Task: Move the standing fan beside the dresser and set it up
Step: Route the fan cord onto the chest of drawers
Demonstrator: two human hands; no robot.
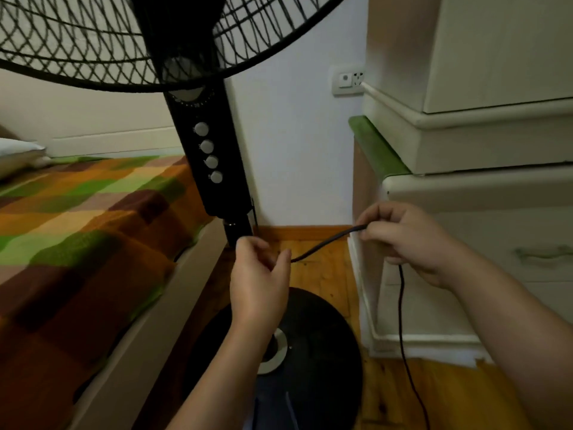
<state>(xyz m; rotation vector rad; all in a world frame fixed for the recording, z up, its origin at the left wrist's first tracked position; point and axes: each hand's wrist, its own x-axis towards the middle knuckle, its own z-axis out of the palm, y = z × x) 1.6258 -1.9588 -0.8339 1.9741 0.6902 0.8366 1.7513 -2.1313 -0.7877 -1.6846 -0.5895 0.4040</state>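
The black standing fan [214, 156] stands between the bed and the cream dresser [483, 231], its round base [322, 342] on the wooden floor and its wire grille filling the top left. Grey buttons run down its control column. The fan's black power cord [325, 242] stretches between my hands. My left hand [260, 274] pinches one end of this stretch, just in front of the pole. My right hand [409, 240] grips the cord near the dresser's corner; the cord then hangs from it down to the floor. The plug is hidden.
A white wall socket [347, 80] sits on the wall above, partly behind the dresser's upper cabinet. A bed with a checked green, orange and brown blanket [83, 231] fills the left. Bare wooden floor [322, 268] shows in the narrow gap.
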